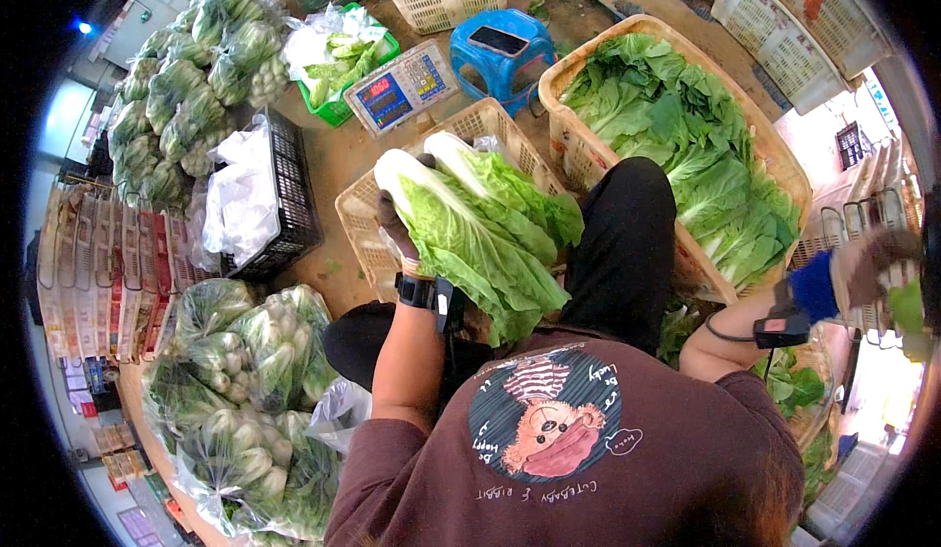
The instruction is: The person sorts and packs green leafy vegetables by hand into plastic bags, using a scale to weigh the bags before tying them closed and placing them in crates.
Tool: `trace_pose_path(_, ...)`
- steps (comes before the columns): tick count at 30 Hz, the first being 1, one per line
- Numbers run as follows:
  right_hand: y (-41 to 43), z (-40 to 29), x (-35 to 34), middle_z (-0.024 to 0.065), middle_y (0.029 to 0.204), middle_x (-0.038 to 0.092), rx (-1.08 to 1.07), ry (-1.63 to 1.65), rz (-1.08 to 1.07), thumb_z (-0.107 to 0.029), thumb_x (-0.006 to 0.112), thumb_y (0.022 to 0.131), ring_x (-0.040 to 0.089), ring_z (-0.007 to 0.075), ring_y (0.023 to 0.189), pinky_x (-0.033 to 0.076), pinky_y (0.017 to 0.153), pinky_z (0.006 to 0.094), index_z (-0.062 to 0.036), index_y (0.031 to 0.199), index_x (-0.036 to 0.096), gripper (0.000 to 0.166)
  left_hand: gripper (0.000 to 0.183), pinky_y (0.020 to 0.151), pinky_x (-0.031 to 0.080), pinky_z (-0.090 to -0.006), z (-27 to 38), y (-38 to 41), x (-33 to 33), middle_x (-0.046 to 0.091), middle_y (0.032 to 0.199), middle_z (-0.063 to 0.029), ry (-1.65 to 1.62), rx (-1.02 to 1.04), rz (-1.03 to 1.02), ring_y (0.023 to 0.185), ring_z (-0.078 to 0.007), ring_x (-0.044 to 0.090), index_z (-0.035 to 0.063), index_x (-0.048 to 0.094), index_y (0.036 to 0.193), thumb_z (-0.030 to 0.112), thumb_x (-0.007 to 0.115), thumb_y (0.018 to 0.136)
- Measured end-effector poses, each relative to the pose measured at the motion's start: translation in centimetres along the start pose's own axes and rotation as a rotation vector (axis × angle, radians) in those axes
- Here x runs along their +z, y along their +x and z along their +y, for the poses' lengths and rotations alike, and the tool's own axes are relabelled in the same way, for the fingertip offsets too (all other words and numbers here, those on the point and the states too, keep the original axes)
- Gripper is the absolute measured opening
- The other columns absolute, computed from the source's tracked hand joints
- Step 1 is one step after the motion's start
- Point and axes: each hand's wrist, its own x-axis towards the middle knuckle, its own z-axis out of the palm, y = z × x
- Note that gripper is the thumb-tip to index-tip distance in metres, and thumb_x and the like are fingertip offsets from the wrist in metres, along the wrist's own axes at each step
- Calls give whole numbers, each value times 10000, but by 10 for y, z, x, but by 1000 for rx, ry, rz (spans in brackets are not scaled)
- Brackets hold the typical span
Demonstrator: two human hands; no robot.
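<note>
My left hand (399,227), in a dark glove, holds a head of long-leafed cabbage (470,245) by its white base, above a beige plastic crate (360,223). A second cabbage head (507,179) lies right beside it. My right hand (878,267), gloved and blurred, is stretched out to the far right with a green leaf piece (906,306) at its fingers; whether it grips the leaf is unclear. A digital scale display (402,90) with lit red digits stands behind the crate. To the right, a large tan crate (559,117) is filled with leafy greens (684,135).
Bagged vegetables (257,400) are heaped at the lower left, more (191,84) at the upper left. A black crate (298,194) holds plastic bags. A blue stool (478,65) bears a phone (498,40). A green basket (334,109) and stacked crates (110,275) stand around.
</note>
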Motion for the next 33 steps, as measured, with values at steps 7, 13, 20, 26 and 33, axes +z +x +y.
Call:
trace_pose_path(7, -43, 8, 50, 68, 1014, 627, -379, 2, -77, -326, 498, 840, 573, 210, 964, 414, 903, 357, -75, 993, 620, 318, 604, 952, 382, -478, -13, -5, 15, 555, 1157, -120, -72, 32, 18, 1078, -305, 508, 36, 522, 1159, 501, 552, 775)
trace_pose_path(13, -35, 87, 47, 64, 1058, 608, -12, -571, 184, -269, 534, 859, 571, 134, 950, 446, 833, 278, -61, 1085, 530, 307, 701, 971, 357, -492, -26, -8, 25, 496, 1224, -153, 6, -29, -36, 1117, -323, 471, 49, 468, 1226, 555, 547, 747)
trace_pose_path(20, -75, 262, -17, 81, 1226, 468, 762, -698, 83, -89, 566, 841, 455, 189, 1111, 383, 944, 331, -87, 1357, 274, 593, 951, 929, 409, -350, -17, -35, 62, 492, 1209, -108, 541, -221, -148, 1084, -227, 500, 13, 357, 1298, 438, 758, 549)
trace_pose_path(26, -104, 285, -31, 131, 1305, 384, 803, -868, 81, -14, 554, 817, 373, 210, 1197, 295, 1019, 342, -82, 1382, 206, 667, 828, 1032, 230, -360, -3, -49, 41, 218, 1421, -161, 927, -102, -266, 1278, -282, 275, 66, 332, 1291, 277, 727, 595)
trace_pose_path(33, -138, 301, -27, 148, 1343, 310, 645, -876, 40, -345, 791, 626, 366, 273, 1204, 286, 1026, 367, -63, 1408, -3, 1149, 993, 1081, 117, -351, -21, -57, 6, 110, 1458, -187, 1082, 110, -238, 1346, -281, 127, 41, -14, 1413, 173, 652, 688)
